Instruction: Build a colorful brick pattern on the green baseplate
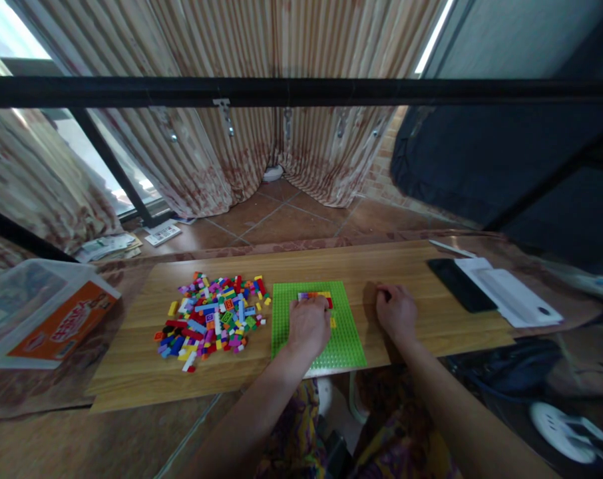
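A green studded baseplate (341, 346) lies on the low wooden table in front of me. My left hand (309, 324) is over its middle with the fingers curled down against a small group of toy bricks (326, 296). Yellow, red, orange and purple show in that group; my hand covers part of it. Whatever sits under those fingertips is hidden. To the right of the plate, my right hand (397, 311) rests on the wood, its fingers curled in and no brick visible in them. A big loose heap of mixed bricks (214, 319) spreads left of the plate.
A clear plastic tub (46, 273) with an orange label stands at the left end of the wooden table (132, 372). Toward the right end lie a black phone (461, 285) and a white box (518, 296). A black metal bar (301, 92) crosses beyond the table.
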A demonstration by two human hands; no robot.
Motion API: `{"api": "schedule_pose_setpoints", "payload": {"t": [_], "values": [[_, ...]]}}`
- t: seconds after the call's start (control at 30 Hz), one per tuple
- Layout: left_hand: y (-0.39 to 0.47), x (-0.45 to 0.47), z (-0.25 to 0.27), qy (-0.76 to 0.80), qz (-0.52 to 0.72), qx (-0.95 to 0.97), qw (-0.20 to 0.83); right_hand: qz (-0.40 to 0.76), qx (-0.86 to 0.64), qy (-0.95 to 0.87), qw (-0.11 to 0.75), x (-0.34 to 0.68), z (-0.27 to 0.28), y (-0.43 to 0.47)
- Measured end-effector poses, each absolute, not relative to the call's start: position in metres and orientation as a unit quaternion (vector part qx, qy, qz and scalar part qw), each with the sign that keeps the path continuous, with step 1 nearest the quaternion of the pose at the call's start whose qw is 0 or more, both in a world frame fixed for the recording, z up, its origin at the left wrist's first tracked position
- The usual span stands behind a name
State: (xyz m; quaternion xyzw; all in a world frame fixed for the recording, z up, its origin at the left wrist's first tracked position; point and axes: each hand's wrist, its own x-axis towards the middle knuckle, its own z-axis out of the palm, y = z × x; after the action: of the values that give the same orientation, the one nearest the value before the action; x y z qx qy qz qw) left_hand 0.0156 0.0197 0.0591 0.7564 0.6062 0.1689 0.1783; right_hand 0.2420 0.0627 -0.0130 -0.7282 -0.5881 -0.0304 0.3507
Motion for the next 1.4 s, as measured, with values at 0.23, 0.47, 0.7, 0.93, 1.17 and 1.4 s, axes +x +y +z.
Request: {"api": "schedule_pose_setpoints", "payload": {"t": [0.23,0.47,0.7,0.93,1.17,1.4], "values": [[0.014,0.012,0.053,0.606,0.187,0.759,0.149,-0.034,-0.725,-0.591,0.352,0.242,-0.013,0.062],[0.009,0.018,0.054,0.589,0.180,0.777,0.132,-0.035,-0.728,-0.588,0.351,0.242,-0.013,0.063],[0.012,0.024,0.050,0.589,0.178,0.779,0.122,-0.039,-0.722,-0.592,0.355,0.242,-0.013,0.062],[0.006,0.022,0.047,0.603,0.194,0.765,0.117,-0.034,-0.726,-0.592,0.347,0.242,-0.011,0.062],[0.003,0.029,0.048,0.636,0.194,0.735,0.129,-0.034,-0.731,-0.587,0.346,0.241,-0.011,0.062],[0.008,0.038,0.045,0.661,0.192,0.714,0.131,-0.029,-0.727,-0.584,0.359,0.242,-0.012,0.062]]}}
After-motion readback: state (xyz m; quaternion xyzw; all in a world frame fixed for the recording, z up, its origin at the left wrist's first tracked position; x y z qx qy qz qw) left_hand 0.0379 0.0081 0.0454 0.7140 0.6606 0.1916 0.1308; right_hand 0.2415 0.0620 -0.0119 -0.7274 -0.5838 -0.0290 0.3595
